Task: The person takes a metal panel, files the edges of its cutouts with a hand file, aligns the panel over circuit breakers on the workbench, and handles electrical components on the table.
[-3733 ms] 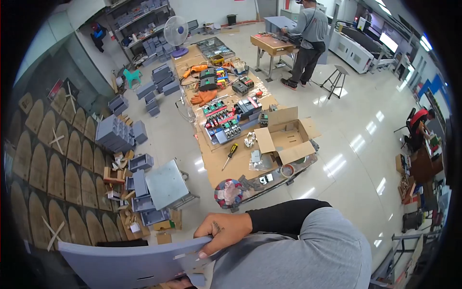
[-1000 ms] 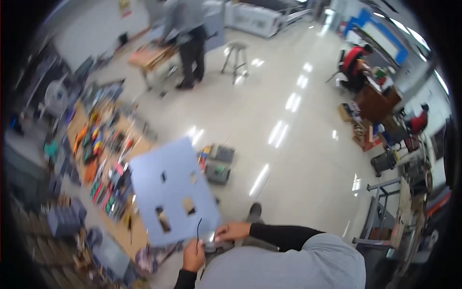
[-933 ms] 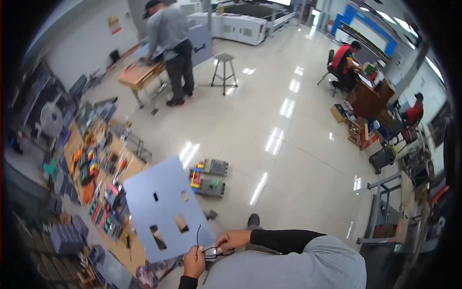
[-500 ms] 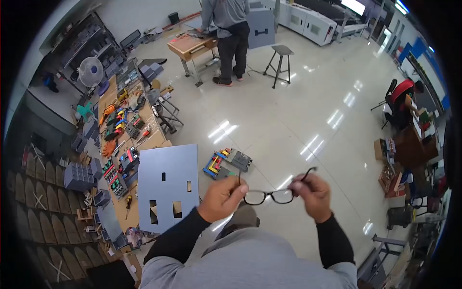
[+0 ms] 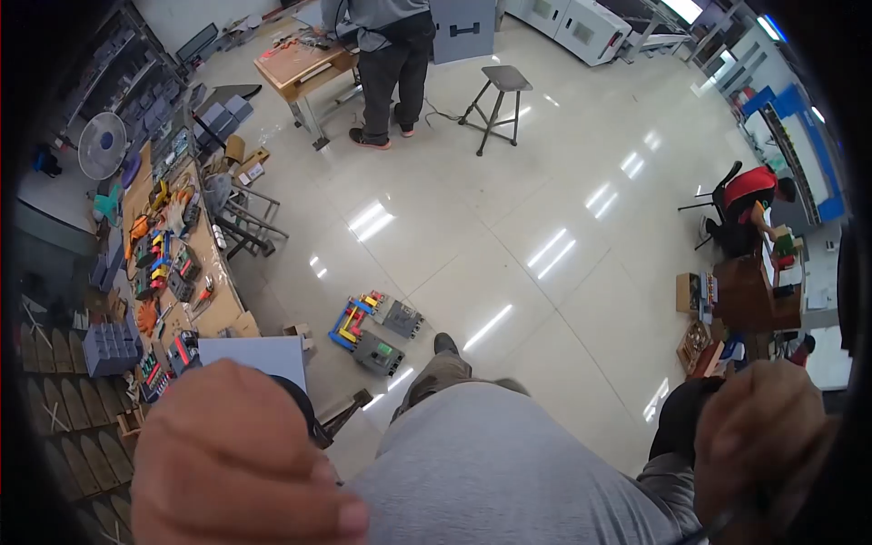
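Note:
Both hands are raised close to the camera. My left hand (image 5: 227, 459) looms large at the lower left, its fingers curled in a pinch; the eyeglasses it held in the earlier frame are hidden behind it. My right hand (image 5: 761, 436) is closed at the lower right, darker and blurred. Below it a thin dark strip, seemingly part of the black-framed eyeglasses (image 5: 718, 525), crosses the bottom edge. The lenses are out of sight.
Circuit breakers (image 5: 377, 331) with coloured parts are on the left front, near a grey panel (image 5: 259, 354). A cluttered workbench (image 5: 213, 282) runs along the left. A stool (image 5: 495, 109), a standing person (image 5: 391, 73) and a seated person (image 5: 749, 204) are farther off.
Both hands have come up and apart toward the camera with the eyeglasses, whose lenses have left the view. The whole view has shifted, and a shoe now shows below.

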`<action>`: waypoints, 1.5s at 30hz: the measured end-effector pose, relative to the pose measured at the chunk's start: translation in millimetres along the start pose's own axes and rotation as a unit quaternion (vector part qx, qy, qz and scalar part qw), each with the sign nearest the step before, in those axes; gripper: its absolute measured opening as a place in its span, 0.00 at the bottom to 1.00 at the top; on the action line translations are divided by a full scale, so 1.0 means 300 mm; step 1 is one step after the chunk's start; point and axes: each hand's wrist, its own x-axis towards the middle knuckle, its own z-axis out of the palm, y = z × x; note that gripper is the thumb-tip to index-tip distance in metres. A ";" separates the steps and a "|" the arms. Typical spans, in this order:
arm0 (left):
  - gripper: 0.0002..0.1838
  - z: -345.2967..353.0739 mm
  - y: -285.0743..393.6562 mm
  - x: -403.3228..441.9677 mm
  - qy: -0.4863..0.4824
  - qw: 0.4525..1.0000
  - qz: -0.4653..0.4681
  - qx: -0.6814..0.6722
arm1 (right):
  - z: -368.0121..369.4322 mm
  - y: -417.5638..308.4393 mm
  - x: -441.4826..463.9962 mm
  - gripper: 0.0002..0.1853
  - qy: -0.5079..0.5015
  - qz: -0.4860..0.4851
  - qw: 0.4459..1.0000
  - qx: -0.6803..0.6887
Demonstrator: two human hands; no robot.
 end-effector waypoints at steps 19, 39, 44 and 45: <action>0.14 -0.136 -1.119 0.015 0.314 0.890 -0.279 0.177 | 0.457 1.944 0.455 0.23 -0.111 0.477 0.696 0.525; 0.12 -1.315 -1.964 -0.577 0.107 0.473 -0.567 0.665 | 2.271 2.887 1.177 0.30 -0.533 0.279 0.740 0.301; 0.17 -1.009 -1.756 -0.821 0.145 0.252 -0.800 0.524 | 2.724 3.929 1.175 0.26 -0.359 0.194 0.895 -0.178; 0.19 -0.835 -1.701 -1.016 0.135 0.216 -0.772 0.582 | 2.741 4.087 1.172 0.16 -0.309 0.056 0.902 -0.295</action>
